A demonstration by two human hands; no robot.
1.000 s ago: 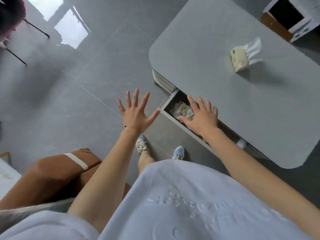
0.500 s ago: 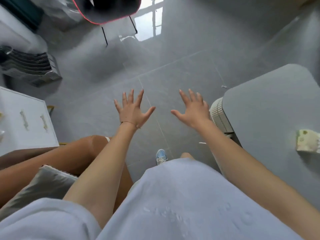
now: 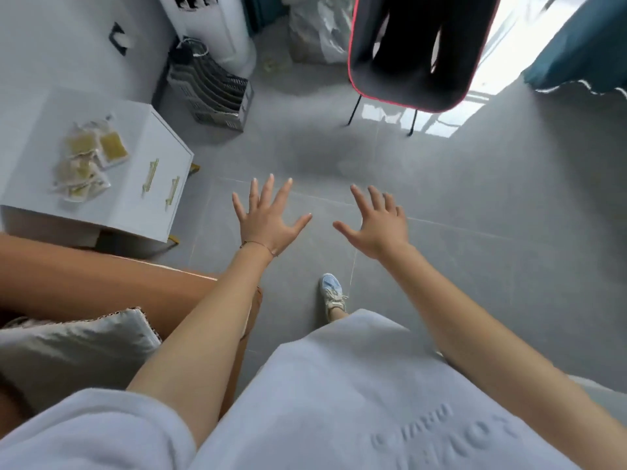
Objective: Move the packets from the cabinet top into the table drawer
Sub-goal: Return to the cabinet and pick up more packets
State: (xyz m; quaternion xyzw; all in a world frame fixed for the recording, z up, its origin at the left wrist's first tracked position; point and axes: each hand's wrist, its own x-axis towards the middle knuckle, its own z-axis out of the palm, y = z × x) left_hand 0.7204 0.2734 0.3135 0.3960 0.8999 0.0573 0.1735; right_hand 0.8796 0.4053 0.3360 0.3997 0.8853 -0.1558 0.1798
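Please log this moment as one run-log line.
left hand: open, empty | right hand: open, empty | packets: on cabinet

Grey tile floor [image 3: 475, 266], blk chair [image 3: 410, 56]

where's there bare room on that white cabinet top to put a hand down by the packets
The cabinet top is bare along its far edge behind the packets and on the strip between them and the front edge above the handles. The near-left part is crowded with overlapping packets.
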